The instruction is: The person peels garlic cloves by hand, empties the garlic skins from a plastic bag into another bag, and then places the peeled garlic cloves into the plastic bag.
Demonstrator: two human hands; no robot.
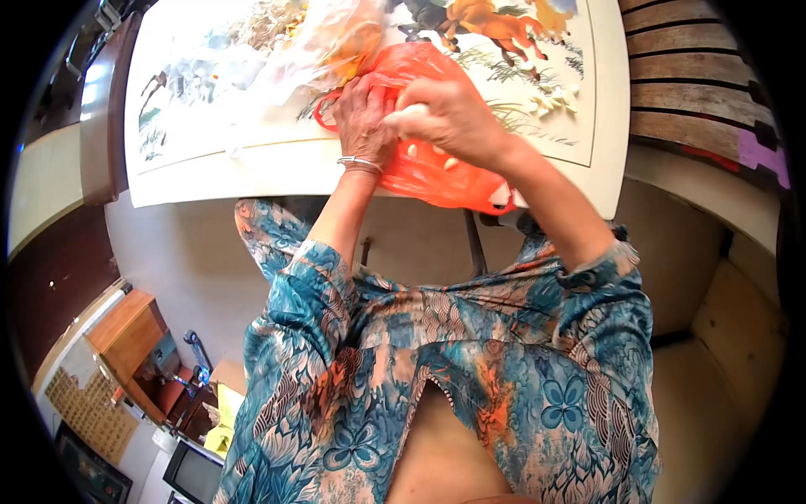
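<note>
A red plastic bag (432, 172) lies on the table with a few small pale pieces (451, 163) on it. My left hand (365, 122), with a bracelet at the wrist, rests at the bag's left side; its fingers are bent together, and what they hold is hidden. Over the bag, my right hand (443, 118) is closed, its thumb and fingers pressed together; anything between them is too small to make out. Several pale pieces (554, 101) lie in a pile on the table to the right.
The table (600, 181) has a horse picture on its top. Clear and orange plastic (336, 42) lies beyond my left hand, beside a heap of brownish bits (260, 32). A slatted wooden seat (684, 65) stands at the right.
</note>
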